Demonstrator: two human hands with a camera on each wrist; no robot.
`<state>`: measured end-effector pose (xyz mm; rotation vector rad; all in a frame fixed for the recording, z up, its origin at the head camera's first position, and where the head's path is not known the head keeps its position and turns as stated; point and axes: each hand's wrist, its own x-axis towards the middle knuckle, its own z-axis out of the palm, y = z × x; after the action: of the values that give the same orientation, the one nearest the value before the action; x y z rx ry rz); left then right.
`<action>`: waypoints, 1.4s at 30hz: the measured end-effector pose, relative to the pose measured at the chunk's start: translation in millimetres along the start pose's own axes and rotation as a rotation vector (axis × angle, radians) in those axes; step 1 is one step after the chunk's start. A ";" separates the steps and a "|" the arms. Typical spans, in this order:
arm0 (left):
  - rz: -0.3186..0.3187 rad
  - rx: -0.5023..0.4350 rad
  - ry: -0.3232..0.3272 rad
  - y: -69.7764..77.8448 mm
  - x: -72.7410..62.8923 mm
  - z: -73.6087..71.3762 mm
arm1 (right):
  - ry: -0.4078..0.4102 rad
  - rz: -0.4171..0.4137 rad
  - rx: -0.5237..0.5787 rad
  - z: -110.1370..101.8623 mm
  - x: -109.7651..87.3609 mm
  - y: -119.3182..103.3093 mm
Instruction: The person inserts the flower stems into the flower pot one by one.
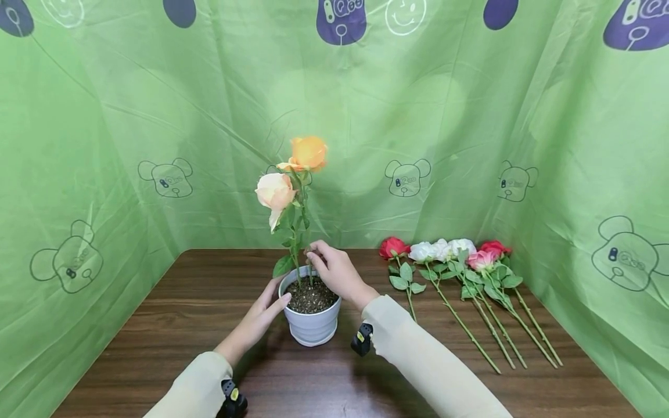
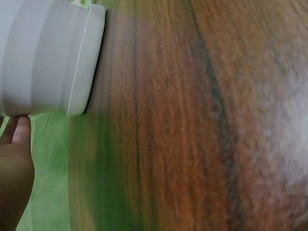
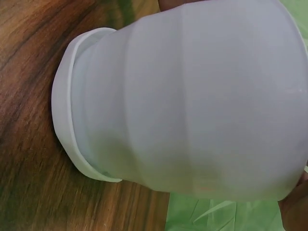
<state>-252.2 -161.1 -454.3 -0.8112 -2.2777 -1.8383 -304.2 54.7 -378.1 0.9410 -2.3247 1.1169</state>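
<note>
A white ribbed flowerpot (image 1: pixel 312 326) filled with dark soil (image 1: pixel 312 299) stands on its saucer (image 3: pixel 62 106). My left hand (image 1: pixel 256 319) holds the pot at its left side, thumb at the rim and fingers along the outer wall. In the left wrist view, fingertips (image 2: pixel 21 129) touch the pot wall. A peach rose (image 1: pixel 275 191) and a taller orange rose (image 1: pixel 308 153) rise upright from the soil. Over the pot's right rim, my right hand (image 1: pixel 340 273) pinches the orange rose's stem low down, close above the soil.
To the right on the wooden table (image 1: pixel 198 302) lie several cut roses with long stems: a red rose (image 1: pixel 394 248), white roses (image 1: pixel 441 249), a pink rose (image 1: pixel 482 260) and another red rose (image 1: pixel 495 248). A green printed cloth (image 1: pixel 355 116) encloses the back and sides.
</note>
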 end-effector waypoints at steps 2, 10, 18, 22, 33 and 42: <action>0.001 -0.002 -0.003 0.3 -0.3 0.1 | 0.001 -0.001 -0.004 1.8 0.2 0.2; 0.010 0.007 -0.005 0.8 -0.7 -0.1 | 0.035 0.053 0.046 1.3 -0.2 -4.3; -0.003 0.007 -0.009 2.7 -0.5 -0.9 | 0.109 0.073 0.026 4.8 5.0 -1.7; -0.002 0.013 -0.006 2.0 0.6 -1.0 | 0.135 0.098 0.035 7.2 6.0 1.8; -0.031 0.017 0.002 1.3 1.8 -0.8 | 0.118 0.067 0.082 6.6 2.5 7.3; -0.064 0.012 0.012 0.3 0.5 -1.7 | 0.079 -0.021 -0.035 5.1 2.1 10.1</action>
<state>-252.9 -162.5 -453.4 -0.7323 -2.3313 -1.8483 -313.2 54.4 -385.2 0.8902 -2.2586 1.0821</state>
